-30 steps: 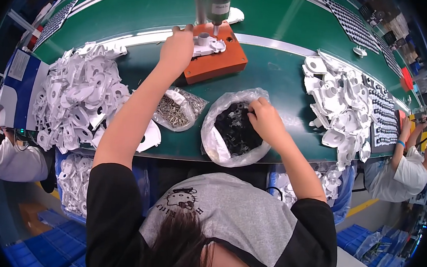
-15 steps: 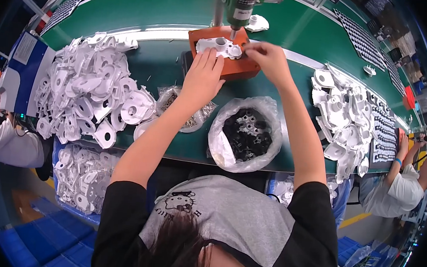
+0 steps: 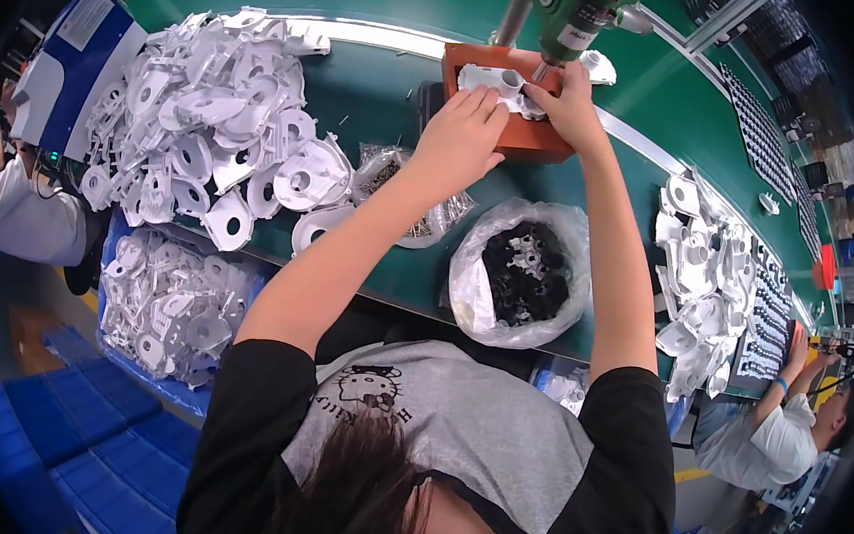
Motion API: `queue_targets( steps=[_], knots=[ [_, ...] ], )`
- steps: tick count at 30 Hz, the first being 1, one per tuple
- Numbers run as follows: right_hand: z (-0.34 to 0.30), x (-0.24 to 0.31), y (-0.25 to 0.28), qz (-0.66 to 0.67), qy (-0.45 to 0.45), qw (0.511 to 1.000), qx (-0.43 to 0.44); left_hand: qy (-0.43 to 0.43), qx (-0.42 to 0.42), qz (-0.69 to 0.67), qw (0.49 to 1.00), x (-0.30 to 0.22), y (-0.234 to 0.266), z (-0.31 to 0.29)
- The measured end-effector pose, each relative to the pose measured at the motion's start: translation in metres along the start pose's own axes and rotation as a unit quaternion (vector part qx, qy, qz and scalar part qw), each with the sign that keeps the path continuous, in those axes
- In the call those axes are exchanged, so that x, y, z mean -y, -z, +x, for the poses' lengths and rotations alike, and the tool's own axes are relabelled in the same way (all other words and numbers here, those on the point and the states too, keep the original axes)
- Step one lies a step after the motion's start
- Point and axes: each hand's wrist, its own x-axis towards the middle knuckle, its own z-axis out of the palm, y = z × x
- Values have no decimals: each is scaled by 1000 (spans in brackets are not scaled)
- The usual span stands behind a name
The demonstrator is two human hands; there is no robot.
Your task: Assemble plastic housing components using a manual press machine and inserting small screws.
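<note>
A white plastic part (image 3: 482, 77) with a raised round collar lies in an orange fixture block (image 3: 524, 149). My left hand (image 3: 462, 134) holds it from the near left, fingers side by side on its edge and thumb apart along the block's front. At its right end is my right hand (image 3: 581, 117), thumb reaching over the part and fingers raised apart from the thumb. I see nothing held there, though the fingertips are partly hidden. Just above the part, close to this hand, comes down the thin metal tip (image 3: 542, 72) of a green machine head (image 3: 575, 23).
Heaped white parts (image 3: 203, 114) lie left, and more white parts (image 3: 702, 279) right. Nearer stand a bag of screws (image 3: 425, 229) and a plastic bag (image 3: 473, 316) of black pieces. Another white part (image 3: 600, 68) sits behind the block. Co-workers (image 3: 30, 211) are at both sides.
My right hand has moved from beside the block onto the part's right end, under the machine tip. My left hand stays on the part. The whole view has shifted and tilted.
</note>
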Motion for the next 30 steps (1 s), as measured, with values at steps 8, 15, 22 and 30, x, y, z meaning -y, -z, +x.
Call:
queue_targets(
  steps=[8, 15, 22, 30],
  knots=[
    [-76, 84, 6, -78, 185, 975, -96, -41, 116, -15, 992, 28, 19, 18],
    [-144, 124, -65, -109, 313, 931, 153, -65, 141, 51, 987, 22, 19, 25],
    [-130, 139, -86, -186, 241, 936, 174, -52, 145, 56, 987, 18, 22, 24],
    [-124, 134, -72, 43, 142, 977, 150, -40, 195, 64, 978, 18, 22, 26]
  ],
)
